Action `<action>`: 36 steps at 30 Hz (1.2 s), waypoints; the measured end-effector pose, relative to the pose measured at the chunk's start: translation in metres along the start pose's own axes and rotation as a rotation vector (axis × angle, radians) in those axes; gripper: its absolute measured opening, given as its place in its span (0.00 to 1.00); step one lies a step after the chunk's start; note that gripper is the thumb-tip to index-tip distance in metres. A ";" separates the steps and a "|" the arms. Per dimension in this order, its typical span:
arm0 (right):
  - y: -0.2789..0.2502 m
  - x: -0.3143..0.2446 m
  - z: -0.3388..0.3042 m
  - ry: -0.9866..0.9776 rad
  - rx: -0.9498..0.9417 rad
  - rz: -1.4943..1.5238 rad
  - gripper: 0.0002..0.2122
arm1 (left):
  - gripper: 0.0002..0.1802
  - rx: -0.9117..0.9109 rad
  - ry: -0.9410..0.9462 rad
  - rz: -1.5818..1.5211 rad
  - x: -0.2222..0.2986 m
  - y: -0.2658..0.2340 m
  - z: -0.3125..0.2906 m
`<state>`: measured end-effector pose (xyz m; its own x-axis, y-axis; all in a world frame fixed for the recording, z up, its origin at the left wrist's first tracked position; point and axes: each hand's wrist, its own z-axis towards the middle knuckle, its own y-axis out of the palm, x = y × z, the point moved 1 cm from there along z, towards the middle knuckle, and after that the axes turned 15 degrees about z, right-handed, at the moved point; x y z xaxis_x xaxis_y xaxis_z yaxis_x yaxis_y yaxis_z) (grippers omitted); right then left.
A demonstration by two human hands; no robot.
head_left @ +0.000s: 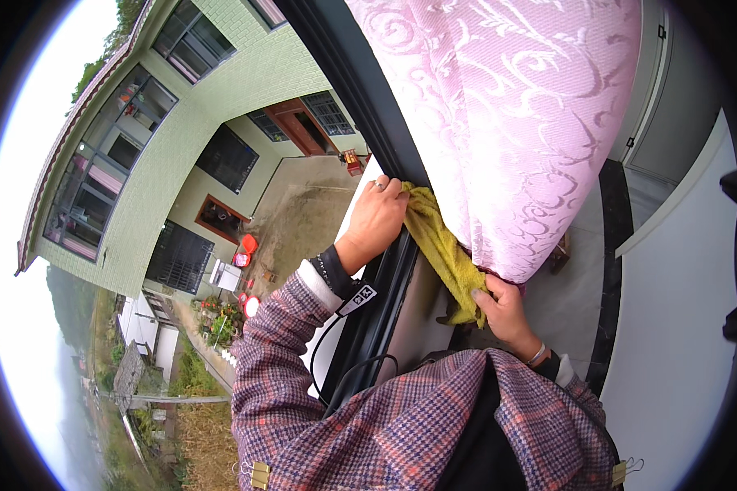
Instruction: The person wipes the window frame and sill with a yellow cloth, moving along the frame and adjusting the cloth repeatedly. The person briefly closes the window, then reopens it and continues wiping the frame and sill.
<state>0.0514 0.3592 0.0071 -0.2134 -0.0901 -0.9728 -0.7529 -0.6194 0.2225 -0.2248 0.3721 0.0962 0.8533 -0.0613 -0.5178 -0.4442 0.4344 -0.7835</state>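
A yellow-green cloth (442, 245) is stretched between my two hands at the dark window frame (368, 74). My left hand (374, 217) reaches over the frame's sill track (377, 299), its closed fingers gripping the cloth's upper end. Lower and to the right, my right hand (508, 311) pinches the other end, thumb on top. Just above that hand hangs a pink patterned curtain (532, 123), gathered to a narrow bottom. The fingertips of my left hand are partly hidden against the frame and cloth.
Beyond the window lies a concrete courtyard (307, 196) beside a pale green brick house (188, 114). A black cable (315, 368) loops near my left forearm. Indoors, a grey tiled floor (577, 278) with a dark border stretches to a grey door (680, 98) and a white surface (671, 303).
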 end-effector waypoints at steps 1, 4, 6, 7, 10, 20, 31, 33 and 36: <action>0.001 -0.001 -0.001 -0.045 -0.046 0.095 0.09 | 0.05 0.009 -0.047 0.010 0.000 -0.001 -0.002; 0.012 0.000 0.002 -0.065 -0.080 0.188 0.07 | 0.08 -0.041 -0.009 0.030 0.001 -0.003 -0.002; 0.016 0.000 0.005 -0.084 -0.098 0.115 0.07 | 0.10 0.001 0.013 0.047 0.002 -0.003 -0.001; 0.018 0.000 0.007 -0.087 -0.114 0.076 0.07 | 0.10 -0.061 0.006 0.050 0.002 -0.001 0.000; 0.019 0.000 0.011 -0.126 -0.114 0.070 0.07 | 0.09 -0.099 -0.008 0.032 0.002 0.006 0.002; 0.008 0.005 0.008 -0.054 -0.117 0.123 0.07 | 0.12 -0.359 -0.025 -0.191 0.011 -0.019 -0.024; 0.008 0.003 0.014 -0.027 -0.194 -0.074 0.07 | 0.09 -0.112 0.059 0.187 0.016 0.011 0.009; 0.007 -0.002 0.010 -0.003 -0.179 -0.041 0.07 | 0.09 -0.100 0.057 0.196 0.018 0.004 0.004; 0.000 -0.010 0.003 -0.052 -0.165 -0.015 0.08 | 0.09 -0.169 0.114 0.187 0.022 -0.009 -0.003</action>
<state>0.0517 0.3622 0.0175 -0.2386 -0.0420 -0.9702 -0.6447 -0.7403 0.1905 -0.2033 0.3639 0.0907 0.7206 -0.0989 -0.6863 -0.6382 0.2924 -0.7122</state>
